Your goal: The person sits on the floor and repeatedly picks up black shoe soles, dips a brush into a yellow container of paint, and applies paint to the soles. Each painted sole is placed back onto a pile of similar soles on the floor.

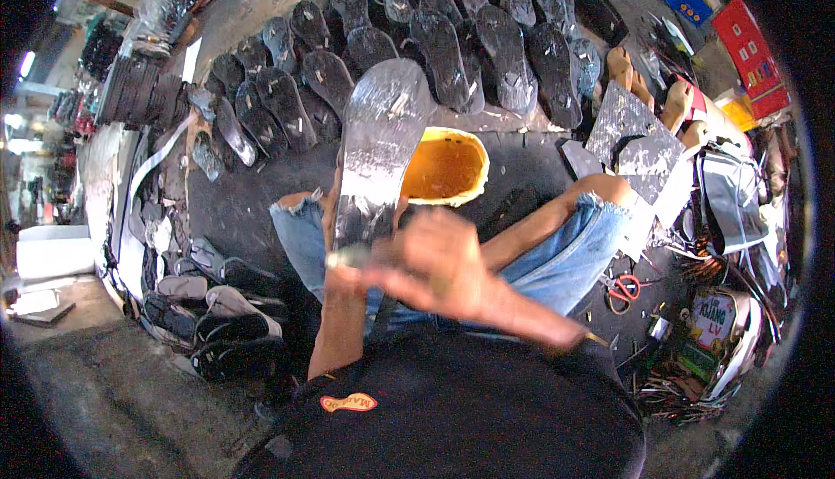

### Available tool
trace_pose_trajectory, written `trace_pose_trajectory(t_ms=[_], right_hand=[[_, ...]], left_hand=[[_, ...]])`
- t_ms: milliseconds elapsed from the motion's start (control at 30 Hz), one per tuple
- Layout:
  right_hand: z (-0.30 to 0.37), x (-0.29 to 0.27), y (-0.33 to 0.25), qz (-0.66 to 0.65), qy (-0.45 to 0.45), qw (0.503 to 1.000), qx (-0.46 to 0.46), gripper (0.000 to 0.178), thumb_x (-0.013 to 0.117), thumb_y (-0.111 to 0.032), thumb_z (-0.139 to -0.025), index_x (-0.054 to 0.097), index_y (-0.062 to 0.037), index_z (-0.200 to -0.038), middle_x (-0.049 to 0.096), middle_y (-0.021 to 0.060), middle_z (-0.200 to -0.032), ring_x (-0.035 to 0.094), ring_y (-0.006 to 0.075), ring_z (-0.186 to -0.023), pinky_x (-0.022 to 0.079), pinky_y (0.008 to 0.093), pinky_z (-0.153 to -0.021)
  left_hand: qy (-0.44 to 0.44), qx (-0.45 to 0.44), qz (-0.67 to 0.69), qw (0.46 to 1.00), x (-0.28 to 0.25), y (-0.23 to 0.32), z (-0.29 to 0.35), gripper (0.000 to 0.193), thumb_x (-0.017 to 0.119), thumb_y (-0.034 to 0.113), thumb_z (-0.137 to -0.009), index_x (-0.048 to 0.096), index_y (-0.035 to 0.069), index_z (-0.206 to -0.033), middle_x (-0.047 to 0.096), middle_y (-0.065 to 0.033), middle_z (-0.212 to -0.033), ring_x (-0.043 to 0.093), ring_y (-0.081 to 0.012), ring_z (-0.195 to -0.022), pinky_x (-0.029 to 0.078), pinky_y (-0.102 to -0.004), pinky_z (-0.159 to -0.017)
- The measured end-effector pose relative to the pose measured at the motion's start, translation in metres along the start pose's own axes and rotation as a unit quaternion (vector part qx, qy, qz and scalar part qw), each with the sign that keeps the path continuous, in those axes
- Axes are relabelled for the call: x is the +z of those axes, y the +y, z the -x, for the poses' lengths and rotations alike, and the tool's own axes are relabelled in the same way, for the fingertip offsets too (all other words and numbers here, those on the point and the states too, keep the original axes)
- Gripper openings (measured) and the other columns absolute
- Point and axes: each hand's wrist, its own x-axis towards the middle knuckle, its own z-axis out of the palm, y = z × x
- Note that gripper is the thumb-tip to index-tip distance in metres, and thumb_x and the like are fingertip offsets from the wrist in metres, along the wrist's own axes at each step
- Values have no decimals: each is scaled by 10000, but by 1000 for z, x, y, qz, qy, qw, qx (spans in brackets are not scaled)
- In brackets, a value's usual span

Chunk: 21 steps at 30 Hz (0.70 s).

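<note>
A black shoe sole (383, 127), glossy and wet-looking over much of its face, is held up in front of me with its broad toe end pointing away. My left hand (335, 231) grips it from below and along its left edge, mostly hidden behind it. Across the sole's near end lies my right hand (439, 257), smeared by motion. Its fingers look closed, and a small pale end of something shows left of them; I cannot make out what it is. Just beyond my right hand stands a yellow-rimmed tub (484, 170) of amber, glue-like stuff.
Rows of black soles (435, 53) lie beyond the tub. Finished-looking sandals (230, 322) are piled at left. To the right are red-handled scissors (623, 291), speckled grey sheets (639, 144), shoe lasts (678, 105), a red box (752, 57) and a container of scraps (718, 331).
</note>
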Motion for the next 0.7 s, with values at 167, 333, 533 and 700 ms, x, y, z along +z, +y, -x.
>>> trace_pose_trajectory(t_ms=[167, 333, 533, 700], right_hand=[[-50, -9, 42, 44, 208, 970, 117, 319, 893, -306, -826, 712, -44, -802, 621, 93, -651, 610, 249, -560, 492, 388, -536], [-3, 16, -17, -108, 25, 990, 82, 311, 885, -295, -836, 770, -37, -965, 757, 93, -897, 725, 229, -844, 579, 389, -748], [-23, 2, 5, -121, 127, 971, 162, 261, 923, -155, -793, 800, -43, -995, 767, 52, -875, 680, 143, -754, 533, 320, -682], [-31, -6, 19, -175, 224, 897, 338, 173, 871, -162, -835, 755, -43, -882, 757, 103, -879, 735, 259, -816, 578, 398, -792]], left_hand=[[-103, 102, -37, 989, 9, -2, -12, 473, 534, 326, -1083, 537, 36, -1456, 669, -112, -1314, 683, -223, -1147, 610, -391, -955], [-170, 271, -243, 916, 12, 10, -18, 750, 766, 78, -930, 391, -17, -1572, 546, -174, -1495, 628, -250, -1264, 535, -406, -1073], [-96, 94, 102, 986, 49, 26, -26, 492, 468, 284, -1119, 455, 40, -1546, 676, -146, -1318, 677, -236, -1149, 574, -378, -986], [-40, 9, 193, 980, 49, 20, -21, 363, 532, 186, -1068, 565, 23, -1391, 711, -155, -1199, 713, -257, -995, 620, -377, -891]])
